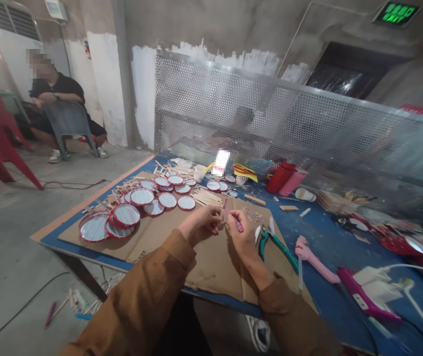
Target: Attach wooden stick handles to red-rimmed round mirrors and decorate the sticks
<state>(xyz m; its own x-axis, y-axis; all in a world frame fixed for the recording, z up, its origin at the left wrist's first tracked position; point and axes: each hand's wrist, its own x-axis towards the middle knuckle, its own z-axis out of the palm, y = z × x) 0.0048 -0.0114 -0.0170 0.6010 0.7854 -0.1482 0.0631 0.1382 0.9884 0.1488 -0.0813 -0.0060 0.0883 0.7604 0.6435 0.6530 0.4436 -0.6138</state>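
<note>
Above the cardboard sheet, my left hand and my right hand are close together with their fingers closed. A small pink-purple handled tool shows in my right hand; its kind is not clear. The fingertips of my left hand pinch beside a thin, slender piece. It stands up between the hands, and I cannot make out which hand holds it. To the right of my right hand lie teal-handled pliers. Several round red-rimmed discs on sticks lie to the left.
A pink glue gun and a purple power strip with cables are on the right. Wooden sticks lie behind my hands. A perforated metal panel borders the table's back. A person sits at the far left.
</note>
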